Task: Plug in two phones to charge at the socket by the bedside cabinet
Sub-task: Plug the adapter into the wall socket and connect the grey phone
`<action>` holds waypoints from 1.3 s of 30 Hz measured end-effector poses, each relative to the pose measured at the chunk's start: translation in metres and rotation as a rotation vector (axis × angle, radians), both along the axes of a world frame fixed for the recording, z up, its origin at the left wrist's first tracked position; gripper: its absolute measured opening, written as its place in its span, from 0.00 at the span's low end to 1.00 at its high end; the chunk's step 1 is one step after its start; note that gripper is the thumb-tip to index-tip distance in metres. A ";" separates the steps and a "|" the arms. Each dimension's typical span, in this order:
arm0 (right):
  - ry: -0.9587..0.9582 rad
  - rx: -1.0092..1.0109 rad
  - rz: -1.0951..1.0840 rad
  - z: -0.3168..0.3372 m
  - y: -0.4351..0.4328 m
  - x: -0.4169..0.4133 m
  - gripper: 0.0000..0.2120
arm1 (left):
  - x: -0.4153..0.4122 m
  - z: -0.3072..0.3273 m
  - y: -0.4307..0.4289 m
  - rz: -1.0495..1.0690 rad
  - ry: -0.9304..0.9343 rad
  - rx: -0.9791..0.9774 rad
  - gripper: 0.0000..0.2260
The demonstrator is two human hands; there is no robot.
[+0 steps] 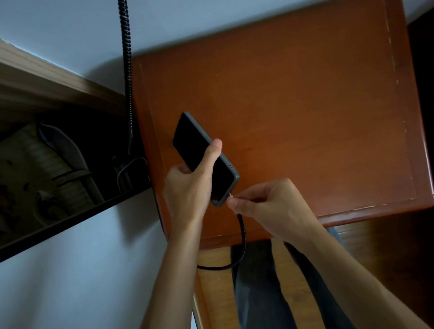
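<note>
The left hand (185, 191) grips the phone (198, 150) tilted above the cabinet surface (317, 117), port end turned toward five o'clock — presumably to meet the plug. The right hand (266, 202) pinches the cable (242, 235) connector at that port — whether seated I cannot tell.

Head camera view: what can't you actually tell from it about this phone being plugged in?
1. Socket: nowhere in the head view; the black cable drops over the cabinet's front edge and vanishes behind the left forearm.
2. Connector: tiny, half covered by the right hand's fingertips; whether it is seated in the phone is unclear.
3. Second phone: not in frame.
4. Dark recess, left: too dim to identify its contents.
</note>
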State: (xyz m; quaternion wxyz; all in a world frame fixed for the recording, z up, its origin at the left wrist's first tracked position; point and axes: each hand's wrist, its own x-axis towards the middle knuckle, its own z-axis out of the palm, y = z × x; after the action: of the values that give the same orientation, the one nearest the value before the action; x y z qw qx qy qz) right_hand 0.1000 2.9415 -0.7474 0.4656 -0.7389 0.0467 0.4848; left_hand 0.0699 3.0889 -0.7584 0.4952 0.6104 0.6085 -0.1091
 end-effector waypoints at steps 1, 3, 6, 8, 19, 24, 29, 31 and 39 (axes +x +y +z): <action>0.025 -0.013 0.009 -0.001 0.000 0.002 0.04 | 0.000 -0.001 0.000 -0.021 0.006 0.019 0.30; 0.051 -0.025 0.007 -0.002 0.001 0.004 0.06 | 0.000 -0.002 0.001 -0.046 0.014 0.038 0.31; 0.037 -0.041 0.007 -0.003 0.006 0.004 0.08 | 0.001 -0.002 0.004 -0.102 0.024 0.076 0.27; 0.010 -0.059 0.002 -0.003 0.009 0.004 0.08 | 0.002 -0.003 0.005 -0.150 0.034 0.109 0.26; -0.041 -0.165 -0.039 -0.015 0.019 0.006 0.11 | 0.010 -0.009 0.008 -0.258 0.164 0.212 0.34; -0.021 -0.160 -0.002 -0.020 0.019 0.002 0.11 | 0.008 -0.012 0.011 -0.277 0.159 0.235 0.36; -0.005 -0.155 0.080 -0.033 0.025 -0.001 0.02 | 0.004 -0.025 0.012 -0.358 0.201 0.413 0.40; -0.033 -0.185 0.067 -0.039 0.024 0.003 0.05 | 0.000 -0.032 0.013 -0.406 0.230 0.506 0.40; -0.089 -0.230 0.047 -0.035 0.012 0.010 0.09 | -0.010 -0.043 0.013 -0.620 0.307 0.663 0.43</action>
State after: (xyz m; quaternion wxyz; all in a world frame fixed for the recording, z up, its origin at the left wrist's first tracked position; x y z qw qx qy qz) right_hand 0.1099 2.9535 -0.7829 0.3679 -0.8091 0.0642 0.4537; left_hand 0.0602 3.1016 -0.8010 0.1222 0.8650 0.4658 -0.1409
